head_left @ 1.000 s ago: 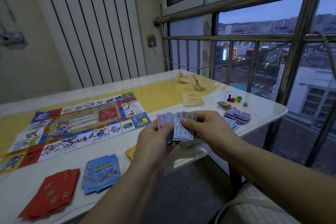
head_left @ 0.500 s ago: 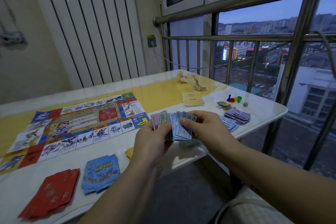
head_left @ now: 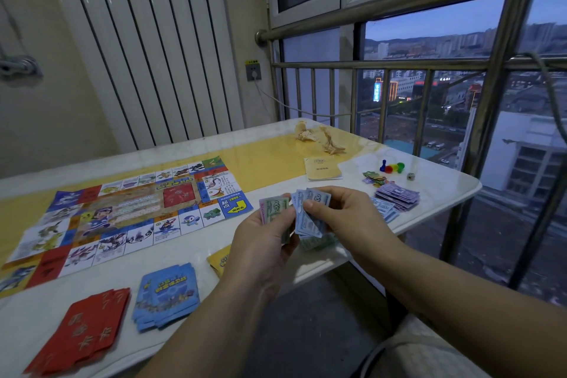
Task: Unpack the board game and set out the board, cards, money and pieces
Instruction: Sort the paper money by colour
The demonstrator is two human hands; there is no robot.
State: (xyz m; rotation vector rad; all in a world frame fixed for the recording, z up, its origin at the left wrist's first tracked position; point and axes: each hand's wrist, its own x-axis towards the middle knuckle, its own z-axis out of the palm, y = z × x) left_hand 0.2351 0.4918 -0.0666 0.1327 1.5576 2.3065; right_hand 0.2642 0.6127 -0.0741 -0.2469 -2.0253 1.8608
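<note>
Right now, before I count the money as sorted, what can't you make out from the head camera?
Yellow packet: head view, mostly behind the left hand.
Green notes on the table: head view, under the right hand and held notes.
Die: head view, too small to read.
Board: head view, near-left corner cut by the frame edge.

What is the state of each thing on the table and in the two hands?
game board, unfolded, flat on the table.
red cards, loosely spread pile, lying flat.
blue cards, loosely spread pile, lying flat.
left hand, grips green bills.
right hand, pinches blue bills.
purple bills, stacked, untouched.
pawns, clustered together.
booklet, closed, flat.
wrapper, crumpled.
</note>
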